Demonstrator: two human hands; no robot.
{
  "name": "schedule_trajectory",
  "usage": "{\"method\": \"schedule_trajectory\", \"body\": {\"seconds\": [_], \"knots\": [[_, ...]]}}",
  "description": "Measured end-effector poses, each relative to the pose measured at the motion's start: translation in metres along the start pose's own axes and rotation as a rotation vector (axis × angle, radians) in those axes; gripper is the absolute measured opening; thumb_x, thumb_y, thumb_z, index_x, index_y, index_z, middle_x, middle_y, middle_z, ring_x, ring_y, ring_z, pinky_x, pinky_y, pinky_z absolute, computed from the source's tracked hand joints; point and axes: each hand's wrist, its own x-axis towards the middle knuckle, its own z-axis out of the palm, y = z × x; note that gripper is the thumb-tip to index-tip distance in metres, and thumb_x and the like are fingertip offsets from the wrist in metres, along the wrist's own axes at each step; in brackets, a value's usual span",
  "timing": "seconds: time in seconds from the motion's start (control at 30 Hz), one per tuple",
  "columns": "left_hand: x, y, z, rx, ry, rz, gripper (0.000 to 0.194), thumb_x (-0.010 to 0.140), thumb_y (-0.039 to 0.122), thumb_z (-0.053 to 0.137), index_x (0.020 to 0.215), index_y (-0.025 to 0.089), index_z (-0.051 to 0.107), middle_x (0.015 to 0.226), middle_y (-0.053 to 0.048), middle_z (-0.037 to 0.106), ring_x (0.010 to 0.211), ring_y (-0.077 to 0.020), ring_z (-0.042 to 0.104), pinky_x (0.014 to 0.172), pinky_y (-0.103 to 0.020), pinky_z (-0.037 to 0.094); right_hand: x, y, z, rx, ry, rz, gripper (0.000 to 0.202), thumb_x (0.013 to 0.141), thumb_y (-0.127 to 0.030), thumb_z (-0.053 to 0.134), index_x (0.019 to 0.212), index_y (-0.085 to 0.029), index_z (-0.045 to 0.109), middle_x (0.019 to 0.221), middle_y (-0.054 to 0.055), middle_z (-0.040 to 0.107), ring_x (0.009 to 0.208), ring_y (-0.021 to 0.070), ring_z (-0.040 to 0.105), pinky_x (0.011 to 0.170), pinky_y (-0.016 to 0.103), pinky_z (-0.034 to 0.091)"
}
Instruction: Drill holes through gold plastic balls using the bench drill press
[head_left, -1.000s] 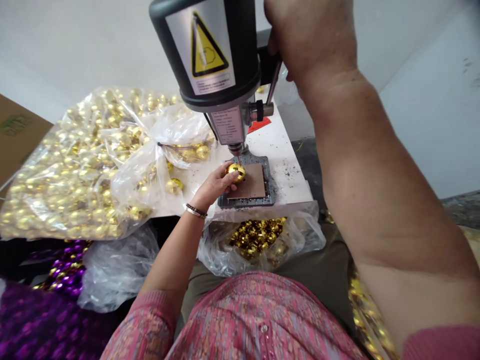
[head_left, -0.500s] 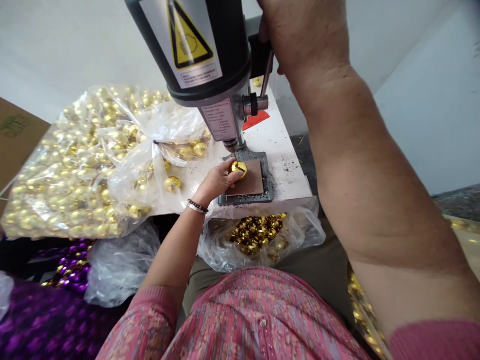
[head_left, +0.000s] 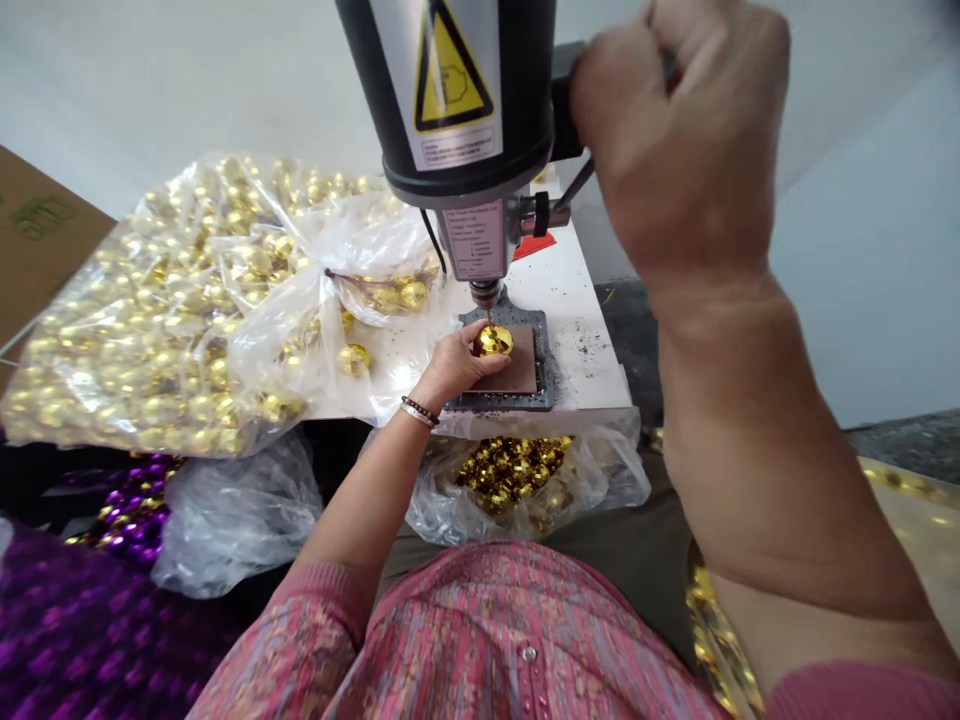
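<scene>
A pale wall rises behind a white table speckled with dark shavings around the drill press. The left hand pinches a gold ball between thumb and fingers, holding it over the brown board, with the drill bit directly above those fingertips, at or very near the ball's top. The right hand, blurred, appears curled round the lever.

Over the last second the ball has shifted from beside the bit to squarely beneath it, and the right hand has swung lower and outward with the lever; I judge that the ball is now lined up and the bit being fed down. Whether it has pierced the surface is too small to tell.

Left of the left fingers, a large clear bag, gathered at its neck, bulges with gold balls. Below those fingers, nearer the body, an open clear bag holds darker faceted gold balls. Farther left and lower lie purple and gold pieces beside crumpled plastic
</scene>
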Motion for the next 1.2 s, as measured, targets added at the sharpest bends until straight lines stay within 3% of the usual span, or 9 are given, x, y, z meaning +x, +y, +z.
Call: {"method": "schedule_trajectory", "body": {"seconds": [0.1,0.2,0.37,0.63,0.83,1.1,1.2], "knots": [[0.0,-0.002,0.001,-0.028,-0.009,0.026,0.073,0.079,0.028,0.092,0.148,0.013,0.071,0.122,-0.01,0.085,0.104,-0.0226,0.076,0.097,-0.033,0.06,-0.033,-0.002,-0.002,-0.046,0.022,-0.017,0.043,0.09,-0.02,0.061,0.069,-0.022,0.024,0.064,-0.006,0.024,0.063,0.0041,0.02,0.07,0.025,0.031],[-0.001,0.0,0.0,-0.015,-0.007,0.038,0.073,0.079,0.028,0.092,0.148,0.013,0.072,0.123,-0.01,0.084,0.105,-0.0227,0.076,0.097,-0.032,0.059,-0.057,0.008,0.004,0.058,0.103,-0.133,0.027,0.088,-0.028,0.053,0.075,-0.024,0.03,0.066,-0.005,0.036,0.062,0.0063,0.029,0.066,0.024,0.038],[-0.005,0.01,-0.001,0.049,-0.01,0.004,0.074,0.081,0.026,0.091,0.151,0.011,0.071,0.121,-0.009,0.084,0.103,-0.0215,0.075,0.096,-0.03,0.058,-0.081,0.023,0.011,0.062,0.143,-0.158,0.021,0.094,-0.035,0.05,0.079,-0.023,0.043,0.071,-0.003,0.052,0.067,0.0084,0.046,0.068,0.025,0.042],[-0.006,0.009,0.002,0.02,-0.015,-0.001,0.072,0.084,0.023,0.089,0.153,0.013,0.07,0.114,-0.007,0.084,0.098,-0.0193,0.075,0.092,-0.027,0.059,-0.102,0.05,0.023,0.015,0.258,-0.292,0.03,0.107,-0.044,0.047,0.09,-0.022,0.059,0.078,-0.002,0.056,0.07,0.0084,0.051,0.071,0.026,0.044],[-0.008,0.009,0.002,0.012,-0.02,0.014,0.065,0.084,0.024,0.089,0.147,0.016,0.073,0.114,-0.005,0.084,0.1,-0.0192,0.075,0.091,-0.026,0.059,-0.112,0.06,0.029,0.024,0.282,-0.253,0.035,0.109,-0.05,0.046,0.093,-0.023,0.062,0.079,-0.002,0.055,0.071,0.0075,0.052,0.074,0.026,0.046],[-0.007,0.005,0.003,-0.013,-0.018,0.031,0.063,0.085,0.022,0.089,0.146,0.017,0.074,0.118,-0.005,0.084,0.103,-0.0203,0.076,0.094,-0.028,0.059,-0.128,0.066,0.043,0.071,0.36,-0.303,0.028,0.108,-0.045,0.046,0.095,-0.024,0.058,0.082,-0.003,0.059,0.073,0.0069,0.057,0.074,0.024,0.047],[-0.005,0.001,0.005,-0.022,-0.013,0.046,0.064,0.083,0.024,0.09,0.145,0.017,0.075,0.118,-0.006,0.084,0.103,-0.022,0.076,0.095,-0.03,0.059,-0.118,0.061,0.042,0.061,0.378,-0.274,0.033,0.107,-0.049,0.044,0.091,-0.023,0.054,0.077,-0.002,0.055,0.07,0.0088,0.053,0.071,0.026,0.044]]}}
